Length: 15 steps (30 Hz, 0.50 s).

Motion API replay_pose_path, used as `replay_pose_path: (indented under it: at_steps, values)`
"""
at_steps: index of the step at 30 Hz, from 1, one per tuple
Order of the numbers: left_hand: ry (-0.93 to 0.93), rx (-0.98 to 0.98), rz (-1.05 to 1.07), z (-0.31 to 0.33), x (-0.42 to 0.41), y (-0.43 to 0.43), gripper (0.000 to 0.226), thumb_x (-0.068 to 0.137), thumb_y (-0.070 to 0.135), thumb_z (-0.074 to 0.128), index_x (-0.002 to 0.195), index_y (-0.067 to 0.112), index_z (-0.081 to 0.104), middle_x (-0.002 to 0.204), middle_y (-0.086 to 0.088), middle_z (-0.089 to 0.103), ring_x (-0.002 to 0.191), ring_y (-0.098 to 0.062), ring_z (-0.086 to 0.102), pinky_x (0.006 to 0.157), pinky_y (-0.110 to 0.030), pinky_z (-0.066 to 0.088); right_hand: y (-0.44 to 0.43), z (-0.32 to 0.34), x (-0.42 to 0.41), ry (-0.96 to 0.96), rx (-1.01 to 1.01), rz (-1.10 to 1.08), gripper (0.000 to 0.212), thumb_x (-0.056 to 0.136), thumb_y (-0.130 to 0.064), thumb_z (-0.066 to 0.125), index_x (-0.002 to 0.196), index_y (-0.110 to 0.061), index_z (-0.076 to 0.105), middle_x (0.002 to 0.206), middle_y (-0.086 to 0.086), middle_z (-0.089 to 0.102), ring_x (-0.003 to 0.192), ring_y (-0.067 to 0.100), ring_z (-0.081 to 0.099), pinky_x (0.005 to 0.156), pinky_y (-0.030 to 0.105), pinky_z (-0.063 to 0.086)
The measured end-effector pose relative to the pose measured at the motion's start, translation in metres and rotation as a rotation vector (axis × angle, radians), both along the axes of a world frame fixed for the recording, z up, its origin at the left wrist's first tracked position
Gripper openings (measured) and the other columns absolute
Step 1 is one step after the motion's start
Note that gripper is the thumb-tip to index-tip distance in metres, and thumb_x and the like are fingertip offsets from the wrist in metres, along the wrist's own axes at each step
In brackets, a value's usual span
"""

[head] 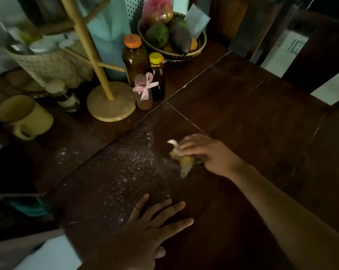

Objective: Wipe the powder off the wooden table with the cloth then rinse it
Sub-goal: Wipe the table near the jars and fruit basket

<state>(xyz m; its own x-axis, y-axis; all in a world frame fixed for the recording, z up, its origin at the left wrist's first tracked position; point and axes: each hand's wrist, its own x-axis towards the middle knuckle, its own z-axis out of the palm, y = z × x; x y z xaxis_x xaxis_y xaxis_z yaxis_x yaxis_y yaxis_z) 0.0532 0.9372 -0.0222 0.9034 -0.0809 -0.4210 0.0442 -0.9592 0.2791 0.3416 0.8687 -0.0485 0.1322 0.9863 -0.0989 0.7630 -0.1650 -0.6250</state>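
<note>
Right, the right hand (207, 152) is down on the yellow cloth (184, 162), fingers laid over the top and thumb tucked at its side, pinning the crumpled, soft bundle against the wood. A pale corner pokes up past the fingertips, another end trails out below the palm, blurred. The left hand (145, 227) lies flat on the near part of the wooden table (252, 114), fingers spread and straight, holding nothing.

The tabletop is dark, smooth board with thin seams crossing it. The powder (133, 158) sits just left of the cloth, a white, grainy scatter running toward the left hand, with a few flecks further left across the seam.

Further back there's a small bottle with a pink ribbon (143, 92) full of brown stuff, a dark bottle with a yellow cap (157, 78), and an amber bottle with an orange cap (134, 57). Beside them, the round base of a pale wooden stand (110, 102). A yellow mug (26, 115) sits at the left. At the back, a woven fruit basket (201, 41) holds a rough green fruit (157, 35) among others.
</note>
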Motion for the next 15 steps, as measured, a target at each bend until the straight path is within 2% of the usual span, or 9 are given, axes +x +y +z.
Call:
replay_pose_path:
  at_steps: [1, 2, 4, 6, 9, 13, 15]
  values:
    - [-0.074, -0.058, 0.023, -0.003, -0.003, -0.002, 0.096, 0.086, 0.048, 0.063, 0.146, 0.058, -0.011, 0.157, 0.025, -0.025, 0.145, -0.006, -0.024, 0.116, -0.049, -0.006, -0.002, 0.002, 0.009, -0.002, 0.007, -0.119, 0.077, 0.081, 0.019, 0.051, 0.133, -0.037, 0.058, 0.147, -0.018, 0.047, 0.145, 0.005, 0.03, 0.123, 0.04, 0.024]
    - [0.025, -0.131, 0.041, -0.004, -0.005, -0.004, 0.095, 0.092, 0.038, 0.059, 0.141, 0.061, -0.019, 0.149, 0.03, -0.037, 0.138, 0.0, -0.036, 0.114, -0.049, -0.018, 0.004, 0.002, 0.015, -0.026, 0.042, -0.233, 0.072, 0.085, 0.016, 0.051, 0.135, -0.036, 0.056, 0.147, -0.016, 0.047, 0.145, 0.009, 0.031, 0.122, 0.041, 0.026]
    - [0.059, -0.191, 0.054, 0.0, -0.002, -0.005, 0.093, 0.096, 0.031, 0.054, 0.14, 0.062, -0.021, 0.144, 0.033, -0.042, 0.133, 0.003, -0.041, 0.111, -0.049, -0.023, 0.035, 0.002, 0.009, -0.121, 0.099, -0.371, 0.063, 0.091, 0.008, 0.051, 0.141, -0.03, 0.053, 0.146, -0.008, 0.051, 0.14, 0.018, 0.039, 0.117, 0.042, 0.033]
    - [0.056, -0.209, 0.069, -0.005, -0.005, -0.005, 0.091, 0.096, 0.03, 0.054, 0.142, 0.061, -0.019, 0.146, 0.032, -0.04, 0.134, 0.003, -0.04, 0.111, -0.049, -0.023, 0.076, 0.001, -0.013, -0.17, 0.156, -0.38, 0.062, 0.087, 0.008, 0.056, 0.141, -0.022, 0.055, 0.14, 0.001, 0.057, 0.129, 0.022, 0.049, 0.109, 0.044, 0.041]
    - [0.043, -0.198, 0.078, -0.002, -0.006, -0.006, 0.091, 0.096, 0.029, 0.054, 0.142, 0.061, -0.017, 0.146, 0.032, -0.04, 0.135, 0.002, -0.04, 0.11, -0.05, -0.026, 0.123, 0.002, -0.063, -0.168, 0.208, -0.2, 0.063, 0.08, 0.007, 0.065, 0.138, -0.018, 0.058, 0.137, 0.003, 0.06, 0.126, 0.021, 0.053, 0.109, 0.046, 0.041]
    - [0.082, -0.19, 0.041, -0.001, -0.004, -0.005, 0.09, 0.096, 0.031, 0.053, 0.14, 0.062, -0.019, 0.143, 0.033, -0.042, 0.133, 0.002, -0.042, 0.109, -0.053, -0.027, 0.125, 0.0, -0.116, -0.109, 0.172, 0.227, 0.059, 0.083, 0.005, 0.067, 0.137, -0.019, 0.059, 0.141, 0.003, 0.058, 0.134, 0.022, 0.048, 0.117, 0.043, 0.032]
    - [0.066, -0.205, 0.052, -0.001, -0.004, -0.005, 0.088, 0.095, 0.029, 0.053, 0.145, 0.058, -0.014, 0.149, 0.029, -0.037, 0.137, -0.002, -0.038, 0.11, -0.055, -0.026, 0.107, -0.001, -0.109, -0.055, 0.139, 0.262, 0.055, 0.086, 0.005, 0.062, 0.133, -0.022, 0.061, 0.141, -0.001, 0.058, 0.138, 0.018, 0.045, 0.119, 0.04, 0.028]
